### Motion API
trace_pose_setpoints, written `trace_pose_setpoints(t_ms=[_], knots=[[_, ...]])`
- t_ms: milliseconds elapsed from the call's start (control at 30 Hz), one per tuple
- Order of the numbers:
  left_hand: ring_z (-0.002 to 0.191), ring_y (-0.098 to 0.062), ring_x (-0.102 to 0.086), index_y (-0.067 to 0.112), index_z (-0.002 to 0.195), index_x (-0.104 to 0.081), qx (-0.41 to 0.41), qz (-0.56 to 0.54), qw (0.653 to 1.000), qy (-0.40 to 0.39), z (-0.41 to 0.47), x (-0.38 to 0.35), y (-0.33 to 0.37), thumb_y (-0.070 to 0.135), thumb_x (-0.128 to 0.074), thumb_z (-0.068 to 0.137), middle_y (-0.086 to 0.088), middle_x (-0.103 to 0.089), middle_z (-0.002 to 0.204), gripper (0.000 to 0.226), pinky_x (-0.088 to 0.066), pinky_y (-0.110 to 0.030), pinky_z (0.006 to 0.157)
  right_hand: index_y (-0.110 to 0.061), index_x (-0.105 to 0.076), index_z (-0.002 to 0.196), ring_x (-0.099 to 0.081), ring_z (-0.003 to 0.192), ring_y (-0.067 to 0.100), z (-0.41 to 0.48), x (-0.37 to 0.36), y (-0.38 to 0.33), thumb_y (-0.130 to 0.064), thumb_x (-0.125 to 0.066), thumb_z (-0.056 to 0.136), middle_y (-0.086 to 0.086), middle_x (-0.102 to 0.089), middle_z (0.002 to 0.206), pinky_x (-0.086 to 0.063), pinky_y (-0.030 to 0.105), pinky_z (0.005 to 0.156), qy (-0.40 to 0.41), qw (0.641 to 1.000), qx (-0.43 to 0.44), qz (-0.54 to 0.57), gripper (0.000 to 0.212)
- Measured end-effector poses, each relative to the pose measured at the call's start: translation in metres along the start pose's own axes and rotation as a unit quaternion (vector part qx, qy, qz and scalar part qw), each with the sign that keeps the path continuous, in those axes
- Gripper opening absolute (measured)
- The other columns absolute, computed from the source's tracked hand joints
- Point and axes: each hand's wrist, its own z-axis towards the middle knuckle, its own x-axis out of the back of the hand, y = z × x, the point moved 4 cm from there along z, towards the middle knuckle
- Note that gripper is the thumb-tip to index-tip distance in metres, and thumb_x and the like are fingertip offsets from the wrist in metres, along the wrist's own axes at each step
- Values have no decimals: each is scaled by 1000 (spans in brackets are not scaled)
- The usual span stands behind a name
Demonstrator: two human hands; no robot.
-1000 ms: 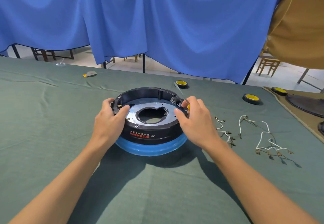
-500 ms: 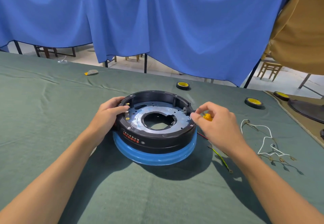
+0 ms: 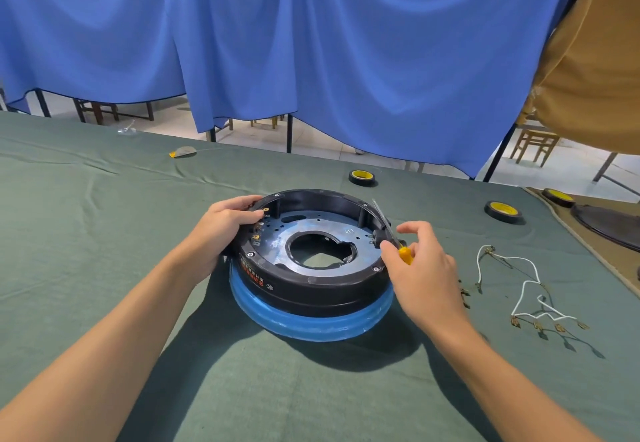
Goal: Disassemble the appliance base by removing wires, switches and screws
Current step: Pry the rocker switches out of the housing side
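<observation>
The base [image 3: 311, 289] sits mid-counter. The left hand [image 3: 221, 227] grips its left rim, and the right hand [image 3: 422, 268] pinches a screwdriver [image 3: 403, 254] at the right rim. Freed wires [image 3: 526, 282] lie toward the right edge. Screws [image 3: 348, 230] and terminals [image 3: 258, 230] are not yet out, so I judge it about half done.

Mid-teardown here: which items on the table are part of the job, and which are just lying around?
In the job: appliance base, gripped at its rim by the left hand; screwdriver in the right hand; white wires, lying detached beside it.
Lying about: tape rolls; small grey scrap near the far edge.
</observation>
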Motion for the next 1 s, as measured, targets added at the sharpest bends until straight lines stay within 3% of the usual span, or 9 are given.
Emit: trace_pose_setpoints(t_ms=[67, 133, 233, 333, 467, 633, 733, 833, 1000], knots=[[70, -14, -72, 20, 96, -72, -3, -27, 998, 62, -1, 0, -5, 6, -62, 89, 2, -76, 81, 19, -56, -25, 60, -33, -46, 103, -55, 74, 7, -3, -1, -1, -34, -53, 95, -11, -52, 60, -36, 14, 62, 26, 999, 27, -2, 10], [71, -15, -72, 15, 98, -73, -18, -55, 991, 118, -5, -2, -12, 7, -64, 88, 0, -76, 80, 16, -58, -28, 66, -31, -49, 97, -55, 73, -8, -5, -3, -2, -30, -52, 96, -13, -53, 58, -40, 5, 59, 51, 998, 46, 2, 3], [91, -21, -71, 12, 104, -74, -60, -57, 984, 159, -12, -1, -19, 16, -62, 84, -3, -76, 93, 24, -54, -40, 90, -33, -50, 96, -57, 69, -3, -8, -6, -2, -32, -47, 96, -10, -57, 60, -45, 20, 49, 50, 998, 42, 12, 3], [103, -19, -67, 12, 114, -71, -88, -33, 985, 143, -20, -2, -20, 31, -58, 78, -2, -74, 105, 43, -49, -42, 99, -33, -49, 96, -58, 61, 7, -9, -6, -5, -30, -47, 97, -10, -57, 61, -48, 34, 52, 47, 998, 43, -4, 4], [98, -19, -70, 26, 99, -75, -97, -42, 990, 91, -17, -2, -19, 19, -56, 91, 0, -76, 100, 22, -51, -37, 92, -26, -53, 100, -56, 63, 15, -8, 4, -18, -33, -50, 97, -10, -56, 64, -43, 36, 54, 7, 993, 74, -88, 8], [97, -19, -70, 25, 98, -74, -109, -43, 991, 69, -14, -3, -18, 10, -49, 98, -1, -76, 100, 30, -50, -33, 87, -34, -46, 101, -53, 70, 17, -7, 16, -54, -58, -35, 94, -16, -49, 65, -37, 35, 62, -83, 975, 144, -145, 27], [96, -16, -70, 26, 94, -76, -120, -49, 989, 68, -15, -6, -17, 9, -45, 99, 0, -76, 99, 35, -50, -28, 83, -30, -47, 91, -50, 68, 16, -5, 7, -75, -47, -29, 98, -12, -50, 64, -40, 39, 64, -152, 967, 181, -99, 26], [97, -16, -70, 26, 92, -77, -125, -59, 988, 69, -15, -8, -17, 8, -44, 99, -1, -75, 100, 38, -50, -30, 85, -28, -50, 92, -54, 79, 24, 1, -14, -92, -41, -33, 101, -9, -57, 78, -46, 41, 70, -166, 951, 212, -151, 23], [102, -22, -68, 25, 95, -77, -131, -52, 988, 63, -14, -7, -18, 13, -47, 95, -3, -75, 103, 32, -48, -40, 97, -24, -54, 102, -46, 79, 25, 7, -53, -102, -39, -34, 103, -1, -55, 90, -32, 35, 65, -166, 935, 218, -227, 25]])
